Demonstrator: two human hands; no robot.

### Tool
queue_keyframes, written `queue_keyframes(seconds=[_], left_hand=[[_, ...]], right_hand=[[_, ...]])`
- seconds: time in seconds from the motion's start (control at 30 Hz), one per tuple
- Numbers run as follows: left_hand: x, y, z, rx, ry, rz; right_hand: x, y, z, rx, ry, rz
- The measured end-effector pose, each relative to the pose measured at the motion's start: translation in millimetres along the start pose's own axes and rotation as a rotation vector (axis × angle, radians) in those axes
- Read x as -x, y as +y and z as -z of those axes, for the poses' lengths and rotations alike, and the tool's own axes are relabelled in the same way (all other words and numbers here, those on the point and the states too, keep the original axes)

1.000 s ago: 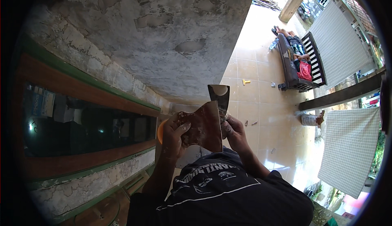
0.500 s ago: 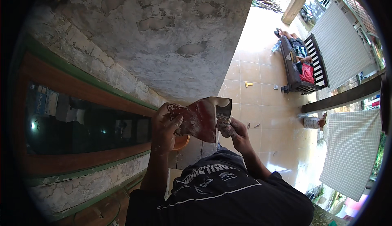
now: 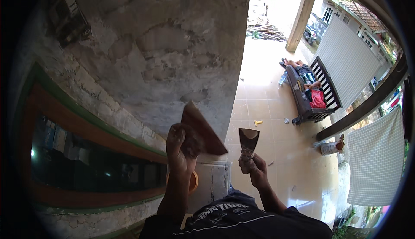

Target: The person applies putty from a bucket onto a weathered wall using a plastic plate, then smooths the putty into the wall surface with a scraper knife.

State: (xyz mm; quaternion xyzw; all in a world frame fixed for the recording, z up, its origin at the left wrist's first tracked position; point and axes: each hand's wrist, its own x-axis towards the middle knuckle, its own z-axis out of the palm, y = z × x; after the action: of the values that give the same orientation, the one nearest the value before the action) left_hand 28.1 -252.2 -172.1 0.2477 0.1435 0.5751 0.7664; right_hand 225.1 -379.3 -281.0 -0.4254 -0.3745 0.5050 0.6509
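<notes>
The dark red plate [image 3: 204, 134], flared to a broad straight edge and dull on its face, is tilted in front of the lower right part of the patchy grey wall [image 3: 173, 62]; the left grip [image 3: 178, 147] is closed around its narrow end. The putty knife [image 3: 249, 140], dark-bladed with a pale patch at the tip, points up just right of that wall, the right grip [image 3: 253, 165] clenched on it. Half a second ago, plate and blade overlapped (seemingly touching); now they are apart.
</notes>
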Motion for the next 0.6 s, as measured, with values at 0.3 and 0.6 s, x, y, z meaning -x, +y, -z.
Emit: queue_keyframes(seconds=[0.3,0.6], left_hand=[[-104,-78,-77,-0.747,0.023,-0.938],[-166,-174,-106,-0.820,0.137,-0.917]], right_hand=[[0,-6,36,-0.043,0.252,0.063],[17,-20,48,0.051,0.405,0.060]])
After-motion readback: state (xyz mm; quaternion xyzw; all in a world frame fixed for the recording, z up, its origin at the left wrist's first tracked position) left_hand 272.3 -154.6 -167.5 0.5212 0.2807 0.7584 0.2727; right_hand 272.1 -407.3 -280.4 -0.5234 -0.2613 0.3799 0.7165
